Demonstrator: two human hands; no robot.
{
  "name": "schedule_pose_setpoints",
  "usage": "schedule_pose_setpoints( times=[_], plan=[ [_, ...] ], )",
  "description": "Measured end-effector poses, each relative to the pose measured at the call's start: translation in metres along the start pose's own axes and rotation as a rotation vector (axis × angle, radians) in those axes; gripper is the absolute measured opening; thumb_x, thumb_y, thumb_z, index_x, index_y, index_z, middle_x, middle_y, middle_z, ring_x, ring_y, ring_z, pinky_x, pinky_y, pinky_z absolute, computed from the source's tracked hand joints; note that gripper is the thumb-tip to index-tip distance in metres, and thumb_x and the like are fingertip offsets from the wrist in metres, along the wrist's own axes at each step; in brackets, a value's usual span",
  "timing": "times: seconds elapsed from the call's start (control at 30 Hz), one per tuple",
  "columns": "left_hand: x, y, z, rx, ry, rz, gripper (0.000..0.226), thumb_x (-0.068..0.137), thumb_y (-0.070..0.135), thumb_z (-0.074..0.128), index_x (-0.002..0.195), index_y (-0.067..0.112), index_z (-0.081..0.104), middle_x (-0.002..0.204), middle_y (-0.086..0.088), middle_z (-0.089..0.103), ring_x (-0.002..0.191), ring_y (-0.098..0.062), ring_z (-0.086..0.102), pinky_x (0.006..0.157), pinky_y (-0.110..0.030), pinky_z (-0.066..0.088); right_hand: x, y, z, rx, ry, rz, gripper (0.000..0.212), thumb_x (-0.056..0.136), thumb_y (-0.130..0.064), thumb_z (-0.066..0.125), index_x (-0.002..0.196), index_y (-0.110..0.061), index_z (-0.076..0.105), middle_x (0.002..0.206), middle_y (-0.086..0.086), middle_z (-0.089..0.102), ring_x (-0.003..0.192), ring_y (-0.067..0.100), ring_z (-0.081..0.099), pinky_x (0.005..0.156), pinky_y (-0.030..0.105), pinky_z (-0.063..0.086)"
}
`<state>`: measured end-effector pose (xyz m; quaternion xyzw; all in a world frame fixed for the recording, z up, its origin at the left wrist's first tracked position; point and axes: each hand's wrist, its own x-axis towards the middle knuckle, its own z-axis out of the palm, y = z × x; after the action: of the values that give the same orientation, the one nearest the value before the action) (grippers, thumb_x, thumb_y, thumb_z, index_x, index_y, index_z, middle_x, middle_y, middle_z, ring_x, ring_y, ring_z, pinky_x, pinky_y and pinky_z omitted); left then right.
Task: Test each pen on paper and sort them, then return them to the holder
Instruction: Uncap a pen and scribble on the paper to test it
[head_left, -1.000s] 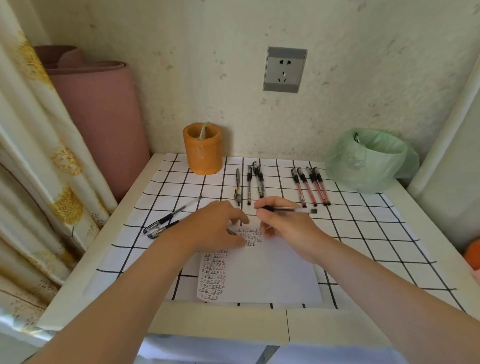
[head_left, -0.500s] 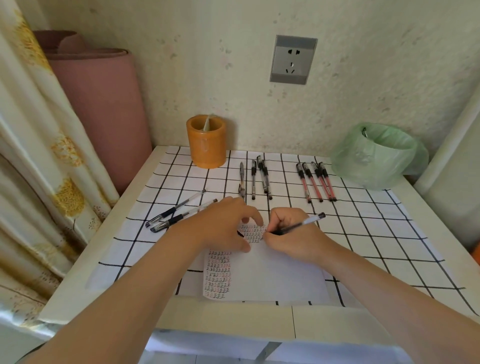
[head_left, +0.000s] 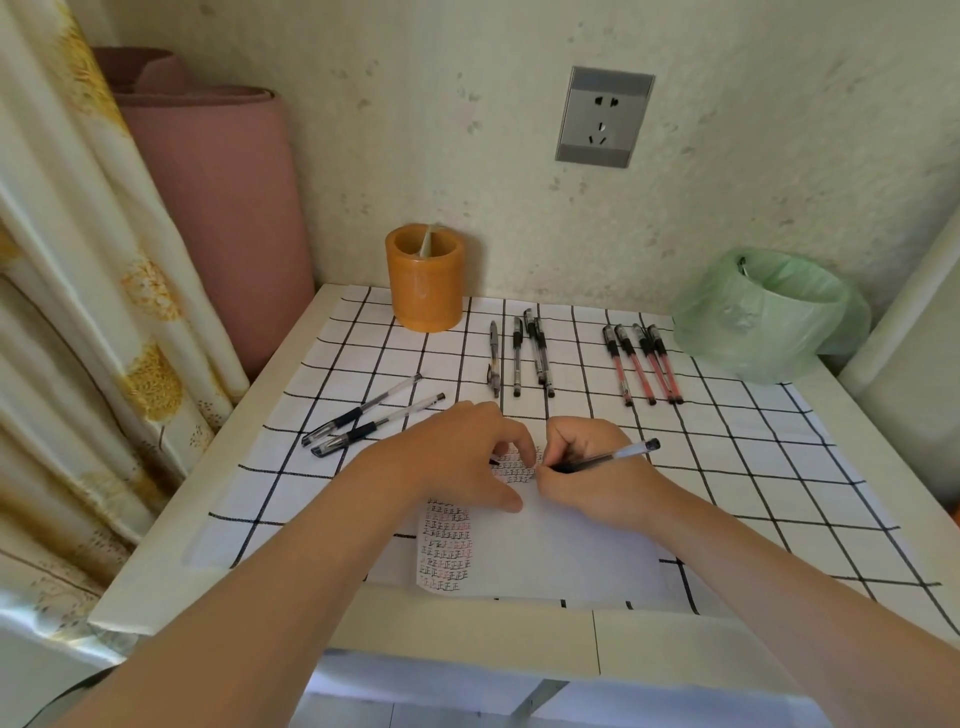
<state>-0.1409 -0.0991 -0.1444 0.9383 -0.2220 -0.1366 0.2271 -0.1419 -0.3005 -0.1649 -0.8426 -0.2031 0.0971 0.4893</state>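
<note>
Entry: pen (head_left: 618, 454), being tested. Right hand (head_left: 592, 483) is gripping it, tip meeting paper (head_left: 545, 561) on counter (head_left: 467, 634). Left hand (head_left: 452, 462) is pressing the sheet; its grip cannot be told. Advised: stroking lightly on blank space, keeping sheet pinned.

Holder (head_left: 425, 291) rear-left on table (head_left: 467, 634), bin (head_left: 769, 317) rear-right; two 4-pen rows (head_left: 540, 358) btwn — paper (head_left: 571, 556) at front, 2 pens (head_left: 371, 418) to its left.

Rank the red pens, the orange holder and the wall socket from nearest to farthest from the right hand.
1. red pens, just beyond the right hand
2. orange holder, back left
3. wall socket, on the wall
</note>
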Motion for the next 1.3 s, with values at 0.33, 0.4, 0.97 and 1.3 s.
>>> schedule_pose_setpoints(
  times=[0.33, 0.4, 0.97, 1.3],
  plan=[
    [0.0020, 0.0005, 0.0001, 0.005, -0.019, -0.016, 0.051, 0.072, 0.046, 0.081, 0.118, 0.046, 0.060, 0.102, 0.012, 0.047, 0.102, -0.011, 0.046, 0.085, -0.031, 0.046, -0.0003, 0.0003, 0.0001, -0.034, -0.003, -0.013, 0.019, 0.075, 0.003, 0.067, 0.067, -0.009, 0.055, 0.057, -0.015, 0.054, 0.050, 0.003, 0.042, 0.046, 0.022, 0.032],
    [0.0019, 0.0005, 0.0006, 0.001, -0.020, -0.017, 0.051, 0.072, 0.045, 0.081, 0.119, 0.046, 0.060, 0.102, 0.012, 0.047, 0.102, -0.011, 0.046, 0.085, -0.031, 0.045, -0.0004, 0.0010, 0.0004, -0.032, -0.001, -0.019, 0.019, 0.075, 0.003, 0.067, 0.067, -0.009, 0.054, 0.056, -0.015, 0.053, 0.050, 0.003, 0.041, 0.045, 0.022, 0.031],
    [0.0016, 0.0000, -0.0001, -0.011, -0.025, -0.025, 0.050, 0.072, 0.046, 0.081, 0.117, 0.048, 0.058, 0.102, 0.012, 0.047, 0.103, -0.011, 0.045, 0.086, -0.032, 0.045, -0.0017, -0.0001, 0.0016, 0.001, 0.008, -0.015, 0.025, 0.075, 0.005, 0.066, 0.064, -0.014, 0.054, 0.056, -0.014, 0.052, 0.050, 0.003, 0.041, 0.046, 0.021, 0.032],
    [0.0008, -0.0002, 0.0006, -0.015, -0.017, -0.019, 0.050, 0.072, 0.046, 0.081, 0.116, 0.048, 0.059, 0.101, 0.011, 0.047, 0.105, -0.012, 0.046, 0.087, -0.034, 0.046, -0.0031, 0.0000, 0.0029, 0.024, 0.005, -0.046, 0.021, 0.076, 0.010, 0.064, 0.066, -0.005, 0.054, 0.058, -0.010, 0.051, 0.051, 0.004, 0.041, 0.046, 0.015, 0.032]
  ],
)
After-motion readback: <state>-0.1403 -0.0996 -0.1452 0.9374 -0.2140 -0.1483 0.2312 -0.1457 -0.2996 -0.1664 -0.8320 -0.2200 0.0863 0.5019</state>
